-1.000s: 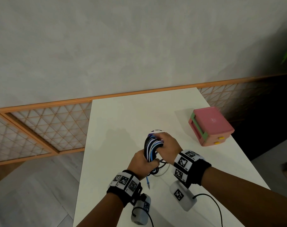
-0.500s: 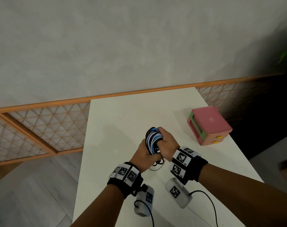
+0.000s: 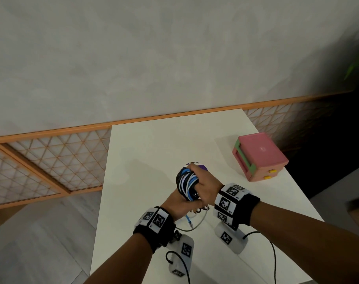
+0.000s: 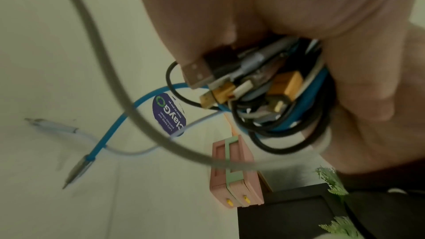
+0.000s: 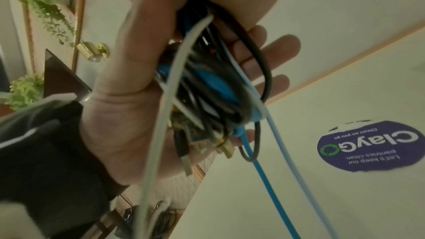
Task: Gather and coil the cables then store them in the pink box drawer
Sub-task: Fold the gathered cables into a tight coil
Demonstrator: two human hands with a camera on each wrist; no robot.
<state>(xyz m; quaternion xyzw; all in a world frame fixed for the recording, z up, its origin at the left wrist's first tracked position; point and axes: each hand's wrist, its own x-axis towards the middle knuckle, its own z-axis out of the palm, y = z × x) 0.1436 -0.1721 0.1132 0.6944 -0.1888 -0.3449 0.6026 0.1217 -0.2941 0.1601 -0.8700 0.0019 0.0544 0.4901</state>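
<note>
Both hands are on the cable bundle (image 3: 187, 184), held up off the counter (image 3: 145, 152) near its middle. Compared with a second ago the bundle sits a bit higher and looks tighter, and the loose tails below it have been drawn in shorter.

Right hand (image 3: 204, 182): fingers curled over the top of the coil, thumb side clamping the loops. Left hand (image 3: 177, 203): wrapped round the lower end; the left wrist view shows the USB plugs (image 4: 232, 86) bunched at its fingers (image 4: 358, 97).

Not fully coiled yet. A blue cable tail (image 4: 108, 134), a pale one (image 4: 55, 127) and a grey cable (image 4: 108, 72) hang out of the bundle, with the blue and pale plug ends down at the counter. In the head view a grey loop (image 3: 195, 224) trails under the hands.

Pink box (image 3: 259, 156) stands on the right side of the counter, well apart from the hands. Both yellow knobs (image 3: 270, 174) sit flush, so the drawers look closed.

Judgement: coiling is nearly done. Tails need one more wrap or tuck, then one hand has to let go to pull a drawer open. Risk: the coil springs loose once it is held one-handed.

A purple sticker (image 5: 363, 149) lies on the counter just behind the bundle.
</note>
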